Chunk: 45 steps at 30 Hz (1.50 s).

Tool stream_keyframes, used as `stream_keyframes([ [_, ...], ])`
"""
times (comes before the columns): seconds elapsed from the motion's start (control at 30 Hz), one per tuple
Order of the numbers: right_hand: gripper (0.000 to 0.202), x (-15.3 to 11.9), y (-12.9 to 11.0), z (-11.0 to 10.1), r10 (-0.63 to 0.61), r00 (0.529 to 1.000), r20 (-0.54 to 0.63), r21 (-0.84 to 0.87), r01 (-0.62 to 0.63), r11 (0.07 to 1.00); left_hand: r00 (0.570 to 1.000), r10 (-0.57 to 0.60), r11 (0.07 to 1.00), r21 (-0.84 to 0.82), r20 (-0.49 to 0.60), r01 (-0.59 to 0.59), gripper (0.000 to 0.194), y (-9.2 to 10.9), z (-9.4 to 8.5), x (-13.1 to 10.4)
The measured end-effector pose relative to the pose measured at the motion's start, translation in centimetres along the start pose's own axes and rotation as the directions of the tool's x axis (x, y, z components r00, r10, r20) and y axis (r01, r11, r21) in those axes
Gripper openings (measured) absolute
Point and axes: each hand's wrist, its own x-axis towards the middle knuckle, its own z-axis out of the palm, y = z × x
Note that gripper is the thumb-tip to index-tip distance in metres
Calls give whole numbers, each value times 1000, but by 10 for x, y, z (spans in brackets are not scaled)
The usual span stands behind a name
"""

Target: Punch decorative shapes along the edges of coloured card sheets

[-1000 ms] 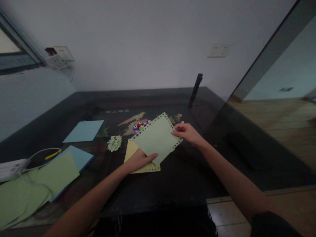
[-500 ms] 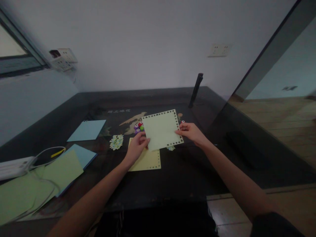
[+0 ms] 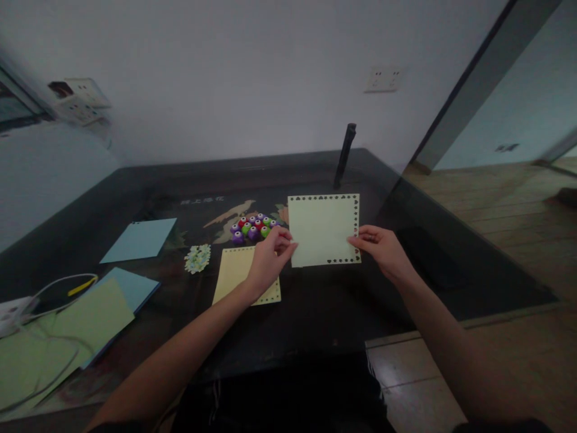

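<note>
A pale green sheet of paper [image 3: 322, 230] is held up above the dark table, with small shapes punched along its top, right and part of its bottom edge. My left hand [image 3: 269, 258] pinches its left edge near the lower corner. On the opposite side, my right hand [image 3: 381, 248] grips the right edge between thumb and fingers. Under my left hand lies a yellow sheet [image 3: 232, 273] with punched edges, partly covered by the hand. Just beyond that hand sit several small craft punches [image 3: 252, 227] in purple, red and green.
Left of the yellow sheet is a pile of paper scraps [image 3: 197, 258]. Blue sheets [image 3: 139, 240], green sheets [image 3: 97, 319] and a white cable with a yellow tie [image 3: 82, 285] lie at the left. A black upright stick [image 3: 345, 155] stands at the back right.
Both hands have carried the pale green sheet to the right and levelled it. The cluster of punches and more of the yellow sheet are now uncovered. The camera view has shifted slightly.
</note>
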Motion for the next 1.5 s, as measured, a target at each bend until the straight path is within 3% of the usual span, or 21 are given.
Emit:
stream_keyframes([
  [0.13, 37, -6, 13, -24, -22, 992, -128, -66, 14, 998, 981, 21, 992, 118, 192, -44, 6, 3, 23, 6],
  [0.3, 42, -15, 31, -45, -24, 989, -143, -221, -8, 975, 937, -8, 946, 305, 350, -106, 11, 5, 50, 11],
  [0.57, 41, -24, 50, -51, -63, 988, -140, -463, -9, 886, 884, -91, 880, 453, 458, -144, 18, -7, 76, 12],
  [1.03, 27, -25, 63, -48, -115, 992, -43, -694, 53, 718, 861, -153, 819, 549, 485, -164, 25, -5, 75, 7],
  [1.2, 24, -24, 65, -49, -200, 980, -1, -737, 135, 663, 857, -158, 822, 546, 491, -161, 24, -5, 75, 8],
  [1.5, 22, -24, 63, -49, -217, 976, -4, -748, 142, 649, 855, -151, 828, 536, 497, -165, 24, -4, 73, 8],
])
